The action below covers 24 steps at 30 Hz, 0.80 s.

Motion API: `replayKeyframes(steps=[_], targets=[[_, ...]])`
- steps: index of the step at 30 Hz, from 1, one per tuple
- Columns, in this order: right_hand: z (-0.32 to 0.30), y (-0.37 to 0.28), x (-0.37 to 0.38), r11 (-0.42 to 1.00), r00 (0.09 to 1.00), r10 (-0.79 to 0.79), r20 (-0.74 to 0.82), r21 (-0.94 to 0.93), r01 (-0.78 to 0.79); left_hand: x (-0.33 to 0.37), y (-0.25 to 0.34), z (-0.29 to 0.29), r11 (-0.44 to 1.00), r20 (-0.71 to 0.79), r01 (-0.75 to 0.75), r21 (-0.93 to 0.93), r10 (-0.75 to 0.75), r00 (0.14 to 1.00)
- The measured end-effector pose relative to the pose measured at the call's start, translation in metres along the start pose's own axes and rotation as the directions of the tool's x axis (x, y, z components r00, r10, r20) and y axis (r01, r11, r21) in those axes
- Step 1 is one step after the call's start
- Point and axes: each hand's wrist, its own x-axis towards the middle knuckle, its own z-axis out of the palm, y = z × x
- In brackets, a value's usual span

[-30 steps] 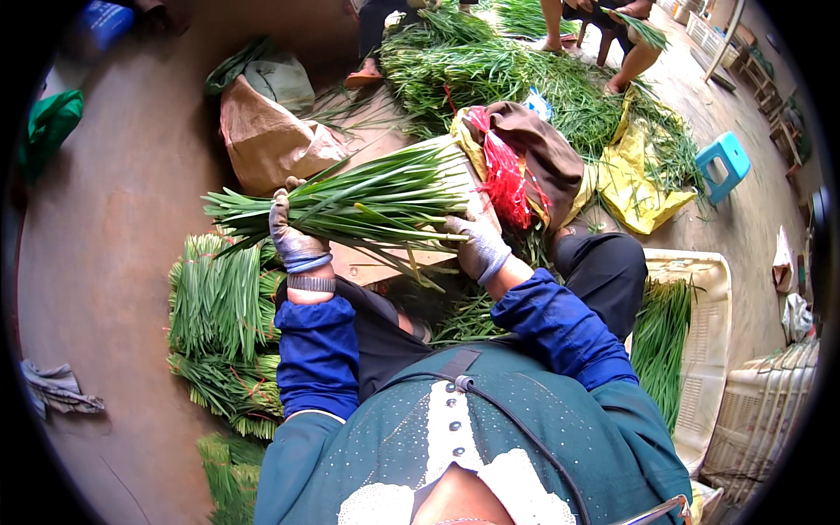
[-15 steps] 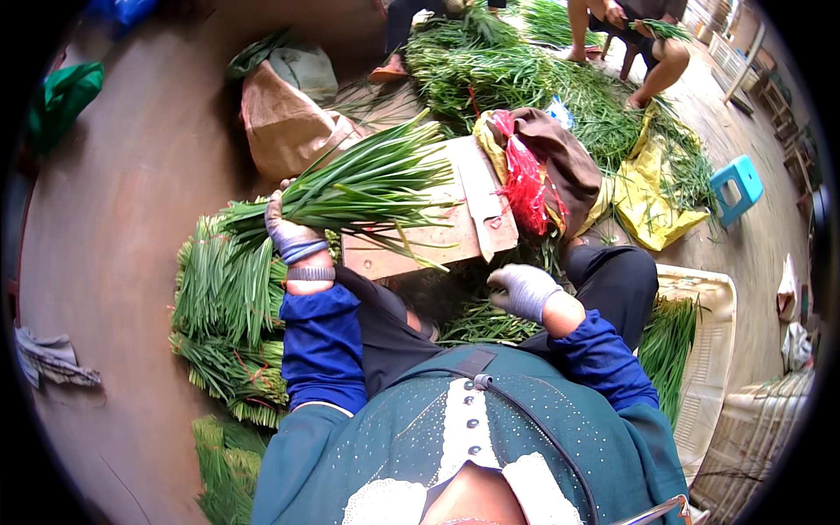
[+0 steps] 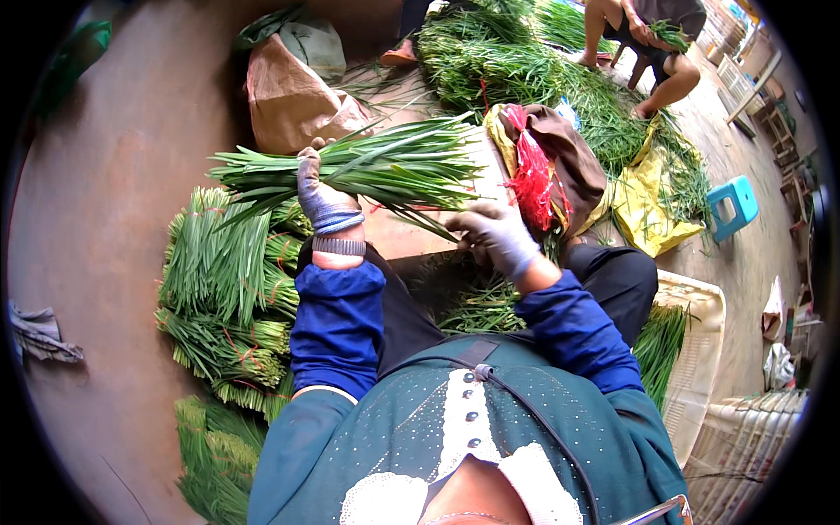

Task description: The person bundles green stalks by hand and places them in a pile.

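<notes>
1. Head view, step in hand: L hand has the bunch of green stalks up over the wooden board, R hand at its right end. Looks like sorting or tidying the bunch, prob. mid-step.
2. Next move, best guess: calls for L steady, R fingers working the loose ends w/o bending leaves.
3. L pose: forearm reaching far from the near left, wrist upright, gloved fingers wrapped round the bunch left of its middle. Firm hold, closed as far as the thickness allows.
4. R pose: forearm angled far & left, back of glove up, fingers part-curled by the lower right tips. Can't tell if they're pinching a stalk or just beside.
5. Bunch lies approx. level, left to right, btwn the tied bundles on the left & the brown cloth w/ red strings on the right.
</notes>
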Motion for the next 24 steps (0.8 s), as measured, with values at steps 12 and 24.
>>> replayKeyframes(steps=[12,24], targets=[[-0.070,0.069,-0.027,0.060,0.926,0.350,0.138,-0.990,0.125,0.024,0.011,-0.029,0.997,-0.068,0.004,-0.079,-0.009,0.998],[0.001,0.020,0.029,0.938,0.984,0.055,-0.168,0.346,0.006,-0.013,-0.005,0.011,1.000,-0.011,0.014,0.017,-0.014,1.000]])
